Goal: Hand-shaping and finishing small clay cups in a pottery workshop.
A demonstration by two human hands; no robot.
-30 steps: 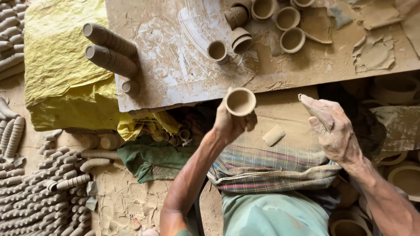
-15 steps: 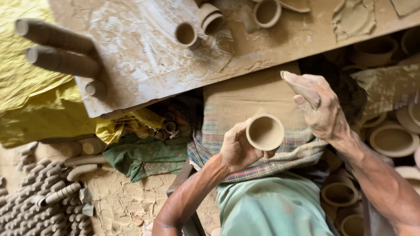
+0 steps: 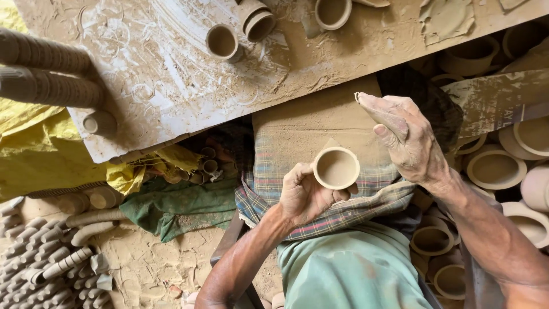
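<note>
My left hand (image 3: 303,194) grips a small wet clay cup (image 3: 336,167) from below, its round mouth facing up, above a checked cloth (image 3: 331,209) across my lap. My right hand (image 3: 403,137) hovers just right of the cup, fingers stretched, clay-smeared, holding nothing. A clay-coated slab (image 3: 309,123) lies on the lap behind the cup.
A muddy wooden board (image 3: 171,74) spans the top, bearing clay cups (image 3: 222,41), a bowl (image 3: 333,11) and stacked clay cylinders (image 3: 46,68). Clay bowls (image 3: 496,169) crowd the right. Yellow sheet (image 3: 40,154), green cloth (image 3: 171,209) and several clay pieces (image 3: 40,257) lie left.
My left hand has carried the cup down from near the board's edge to over my lap. My right hand stays raised beside it, and the view has shifted.
</note>
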